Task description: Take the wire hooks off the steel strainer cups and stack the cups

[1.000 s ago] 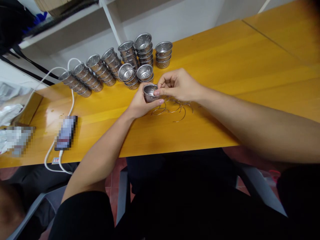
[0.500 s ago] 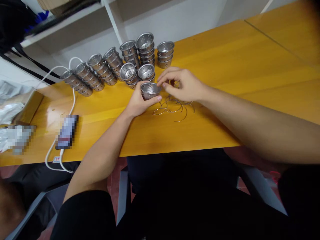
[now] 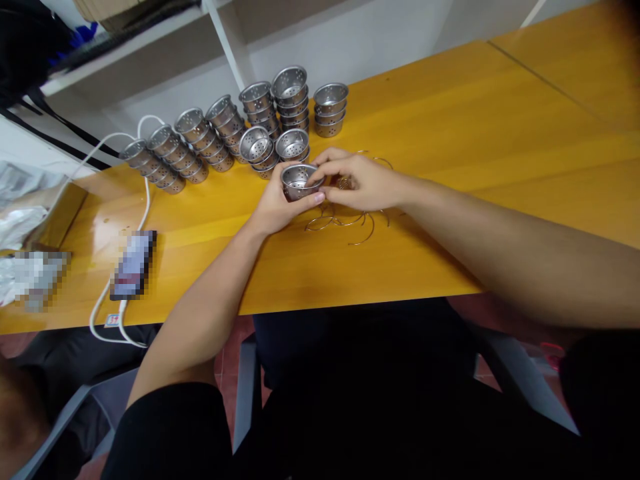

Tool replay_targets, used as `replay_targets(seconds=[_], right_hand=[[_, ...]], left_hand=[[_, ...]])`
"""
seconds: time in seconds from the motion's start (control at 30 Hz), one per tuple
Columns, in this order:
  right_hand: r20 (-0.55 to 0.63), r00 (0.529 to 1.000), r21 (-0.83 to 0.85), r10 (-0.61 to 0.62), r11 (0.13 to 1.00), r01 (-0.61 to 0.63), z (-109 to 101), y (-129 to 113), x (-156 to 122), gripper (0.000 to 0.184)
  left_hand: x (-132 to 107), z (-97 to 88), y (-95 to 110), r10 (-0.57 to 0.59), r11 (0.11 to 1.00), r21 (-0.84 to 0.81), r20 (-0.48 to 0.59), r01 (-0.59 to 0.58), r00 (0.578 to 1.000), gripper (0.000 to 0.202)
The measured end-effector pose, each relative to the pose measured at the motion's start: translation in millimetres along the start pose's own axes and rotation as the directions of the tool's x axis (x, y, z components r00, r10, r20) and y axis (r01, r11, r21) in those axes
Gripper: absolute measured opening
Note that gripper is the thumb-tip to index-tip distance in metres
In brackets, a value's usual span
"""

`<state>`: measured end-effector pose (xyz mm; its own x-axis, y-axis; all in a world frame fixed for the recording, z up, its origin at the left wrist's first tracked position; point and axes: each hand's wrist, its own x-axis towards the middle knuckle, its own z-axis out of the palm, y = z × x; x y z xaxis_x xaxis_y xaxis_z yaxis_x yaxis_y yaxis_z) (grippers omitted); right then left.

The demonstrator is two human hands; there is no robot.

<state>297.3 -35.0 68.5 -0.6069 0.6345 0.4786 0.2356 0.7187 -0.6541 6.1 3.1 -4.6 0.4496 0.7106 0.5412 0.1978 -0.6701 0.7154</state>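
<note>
Nearest, the wooden table [image 3: 300, 280] runs across in front of the person, with a phone [image 3: 134, 267] lying at the left and a white cable [image 3: 149, 200] beyond it. Right of the middle, loose curved wires [image 3: 364, 240] lie scattered on the wood, some partly hidden under the right hand [image 3: 367, 181].

Just left of these wires, the left hand [image 3: 277, 207] is clamped around a perforated metal cup [image 3: 299, 181], mouth up and tipped a little toward the person. The right hand's thumb and fingers are close together at the cup's right rim, a fingertip over the edge into the mouth; whether they pinch the rim or a wire, I cannot tell. The step in hand looks like fine finger work at that rim. It seems to call for a steady left hold and a precise right touch, with the two thumbs meeting so closely there.

Farther off, two short stacks of cups [image 3: 293, 147] stand just behind the held one, and taller stacks [image 3: 257, 110] line up beyond, below a pale shelf [image 3: 225, 40].

Against half a second ago, the right fingers have dipped farther over the rim and the right thumb has come in beside the left one; the left hold and the stacks look the same.
</note>
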Motion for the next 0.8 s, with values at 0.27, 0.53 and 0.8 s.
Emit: replay_targets(seconds=[0.27, 0.53, 0.8], right_hand=[[-0.275, 0.960, -0.082, 0.060, 0.993, -0.085, -35, 13, 7, 0.054], [-0.300, 0.949, -0.136, 0.099, 0.980, -0.145, -28, 24, 57, 0.049], [-0.278, 0.941, -0.220, 0.192, 0.941, -0.257, 2, 41, 71, 0.047]], left_hand=[[5, -21.4, 20, -0.172, 0.983, -0.067, -0.054, 0.168, 0.984, 0.065], [12, -36.0, 36, -0.363, 0.932, -0.037, -0.062, 0.362, 0.930, 0.027], [17, -40.2, 30, -0.287, 0.957, -0.030, -0.213, 0.287, 0.934, 0.036]])
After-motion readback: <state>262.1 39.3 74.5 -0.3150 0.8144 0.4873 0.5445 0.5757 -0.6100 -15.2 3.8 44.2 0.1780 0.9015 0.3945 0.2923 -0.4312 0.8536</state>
